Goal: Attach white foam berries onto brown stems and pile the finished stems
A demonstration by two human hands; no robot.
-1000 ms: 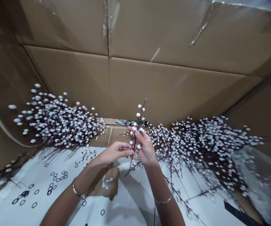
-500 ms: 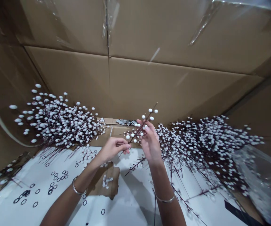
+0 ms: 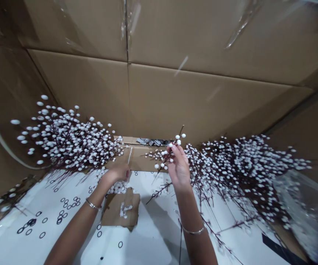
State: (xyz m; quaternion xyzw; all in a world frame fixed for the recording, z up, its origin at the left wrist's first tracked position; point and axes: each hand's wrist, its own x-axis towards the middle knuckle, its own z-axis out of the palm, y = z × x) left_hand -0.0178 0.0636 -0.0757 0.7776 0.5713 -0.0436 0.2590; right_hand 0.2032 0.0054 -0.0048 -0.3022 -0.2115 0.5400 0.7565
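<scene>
- And there was the right hand (image 3: 179, 167), up in the air, its grip closed on a white-berried sprig (image 3: 170, 156), thumb and fingertips pinching the thin stem; the fingers hid part of the stem.
- The sprig's tip poked up above that hand, against the far cardboard, with loose berries fanning out to its left.
- Over to the left hand (image 3: 116, 173), low and reaching down onto a small clump of white berries (image 3: 117, 188) at the tabletop's edge; its fingers were tucked out of sight, so its grip couldn't be called, apart or together!
- Just below that clump lay a torn cardboard scrap (image 3: 120, 209), with a white smear (image 3: 125, 210) on it that was hard to make out.
- Black rubber rings (image 3: 67, 204) lay scattered across the white tabletop (image 3: 150, 239).
- Two big heaps of berry branches flanked the hands: one on the left (image 3: 67, 141), one on the right (image 3: 247, 173), which ran into the right hand's side of the view.
- Behind them all stood a taped cardboard wall (image 3: 153, 99), and a striped stack (image 3: 152, 141) peeked out, mostly hidden, too small to identify.
</scene>
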